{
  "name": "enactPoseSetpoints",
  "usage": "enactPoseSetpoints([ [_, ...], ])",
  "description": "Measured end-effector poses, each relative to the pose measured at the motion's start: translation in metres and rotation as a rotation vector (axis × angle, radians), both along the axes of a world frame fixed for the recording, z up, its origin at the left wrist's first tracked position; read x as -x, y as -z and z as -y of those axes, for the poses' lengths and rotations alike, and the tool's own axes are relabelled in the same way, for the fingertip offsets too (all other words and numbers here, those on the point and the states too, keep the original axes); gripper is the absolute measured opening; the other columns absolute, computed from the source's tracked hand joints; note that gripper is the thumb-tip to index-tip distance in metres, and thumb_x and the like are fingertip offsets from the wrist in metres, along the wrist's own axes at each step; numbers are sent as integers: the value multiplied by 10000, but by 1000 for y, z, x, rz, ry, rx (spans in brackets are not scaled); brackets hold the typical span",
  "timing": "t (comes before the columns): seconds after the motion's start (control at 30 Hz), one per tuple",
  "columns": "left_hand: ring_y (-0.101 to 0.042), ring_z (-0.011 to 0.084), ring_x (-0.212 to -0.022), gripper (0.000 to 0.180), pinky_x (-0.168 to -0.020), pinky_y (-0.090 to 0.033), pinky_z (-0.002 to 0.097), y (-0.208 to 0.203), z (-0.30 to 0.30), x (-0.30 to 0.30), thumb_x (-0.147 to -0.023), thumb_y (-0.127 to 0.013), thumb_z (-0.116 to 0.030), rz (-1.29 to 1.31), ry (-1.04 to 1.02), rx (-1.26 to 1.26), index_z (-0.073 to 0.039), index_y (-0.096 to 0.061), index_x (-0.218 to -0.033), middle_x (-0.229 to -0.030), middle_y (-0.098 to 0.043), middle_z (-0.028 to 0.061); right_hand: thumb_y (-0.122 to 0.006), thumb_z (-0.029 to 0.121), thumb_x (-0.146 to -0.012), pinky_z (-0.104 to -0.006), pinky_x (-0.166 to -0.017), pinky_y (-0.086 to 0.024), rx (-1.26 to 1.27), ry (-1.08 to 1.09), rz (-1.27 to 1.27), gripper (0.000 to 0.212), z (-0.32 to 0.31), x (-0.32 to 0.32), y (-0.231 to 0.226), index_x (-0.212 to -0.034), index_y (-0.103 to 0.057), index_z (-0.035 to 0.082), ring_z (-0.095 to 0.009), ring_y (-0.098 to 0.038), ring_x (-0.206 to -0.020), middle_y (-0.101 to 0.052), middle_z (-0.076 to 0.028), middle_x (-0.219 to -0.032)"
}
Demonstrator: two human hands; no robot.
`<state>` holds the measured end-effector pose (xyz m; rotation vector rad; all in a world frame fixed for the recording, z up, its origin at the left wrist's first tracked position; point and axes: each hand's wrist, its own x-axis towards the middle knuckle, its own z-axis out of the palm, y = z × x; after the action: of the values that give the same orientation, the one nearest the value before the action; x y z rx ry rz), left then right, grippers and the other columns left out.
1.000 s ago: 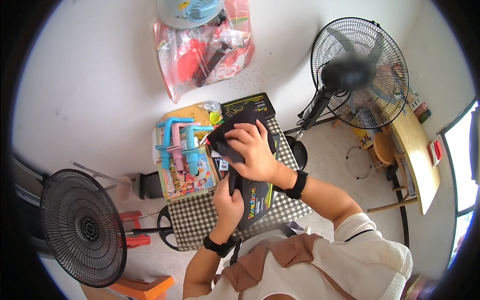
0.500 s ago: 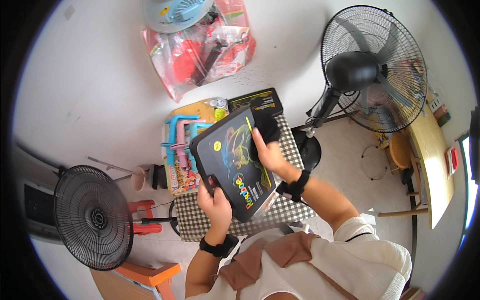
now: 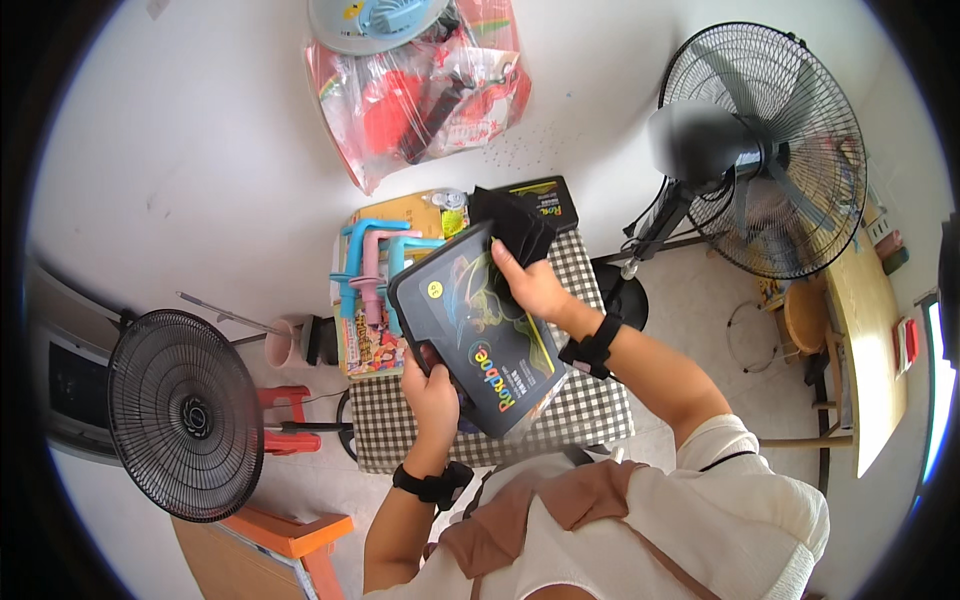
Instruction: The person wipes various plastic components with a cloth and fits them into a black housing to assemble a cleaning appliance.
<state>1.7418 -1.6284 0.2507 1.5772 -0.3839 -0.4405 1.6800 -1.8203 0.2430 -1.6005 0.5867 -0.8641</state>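
Over the checked tablecloth [image 3: 385, 425], we hold a flat dark case [image 3: 480, 330] at a slant, its bright drawing facing up. Our left hand [image 3: 432, 395] is curled closed around the lower left edge, thumb on the front. Our right hand [image 3: 540, 295] sets its thumb along the upper right edge; its fingers go out of sight behind, so we cannot tell how far they close, or whether they pinch the bunched black cloth [image 3: 512, 225] beside them.

Should the right thumb slip, the case could tip — much of it reaches beyond the left grip. The loose cloth might slide free or catch under the edge. A swing to the left could knock the blue tube [image 3: 353, 258] and the pink tube [image 3: 371, 265] off the books [image 3: 362, 352], since they lie close by that side.

Past the cloth, a dark box [image 3: 550, 205] sits at the table's far end, against a pale wall [image 3: 230, 130] where a clear bag [image 3: 400, 110] full of red things hangs. Around us stand two black fans — the right fan [image 3: 760, 150] near a wooden stool [image 3: 803, 307] and a light desk [image 3: 870, 340], the left fan [image 3: 190, 410] by a red stool [image 3: 287, 400] and a pink bin [image 3: 290, 342].
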Motion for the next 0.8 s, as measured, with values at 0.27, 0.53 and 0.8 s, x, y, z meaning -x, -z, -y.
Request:
enactPoseSetpoints([
  [0.27,-625,172,-854,283,-679,-540,285,-43,7,-24,-771,-453,29,-346,614,-311,24,-550,-1036,-926,-601,73,-526,215,-932,-349,-844,-445,343,22,128,327,21,12,-7,-1186,-511,8,-298,-562,-987,-577,-185,-1102],
  [0.53,-655,202,-833,270,-619,-579,297,-1,20,2,-755,-515,24,-373,455,-185,68,-568,-1016,-935,-630,118,-579,270,-891,-385,-804,-475,379,22,9,331,22,22,-16,-1152,-560,68,-372,-578,-954,-600,-175,-1054],
  [0.8,-657,237,-833,203,-639,-600,357,-6,21,-6,-777,-491,16,-513,240,54,67,-561,-960,-904,-635,152,-649,279,-807,-400,-830,-421,644,133,-300,358,27,47,-3,-1095,-585,75,-317,-529,-932,-548,-130,-1052],
])
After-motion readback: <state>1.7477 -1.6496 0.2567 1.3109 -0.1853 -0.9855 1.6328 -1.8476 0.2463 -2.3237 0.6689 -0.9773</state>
